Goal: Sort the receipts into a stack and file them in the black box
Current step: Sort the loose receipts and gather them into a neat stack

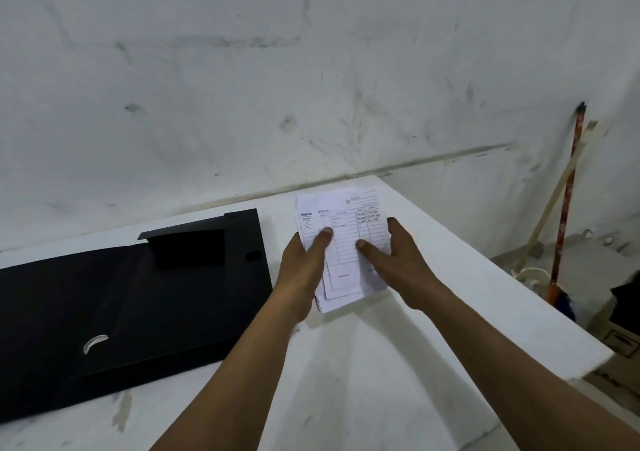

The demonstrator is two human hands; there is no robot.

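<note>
A loose stack of white receipts (346, 232) with printed tables is held between both hands above the white table (381, 364). My left hand (301, 274) grips the stack's left edge, thumb on top. My right hand (398, 260) holds the right edge, thumb pressed on the top sheet. The sheets are slightly fanned and uneven at the edges. The black box (138, 298) lies opened flat on the table to the left of my hands, with one flap standing up near its far end.
A stained white wall rises behind the table. The table's right edge drops off to a floor with a broom (562, 228) leaning on the wall and cardboard boxes (620, 336) below.
</note>
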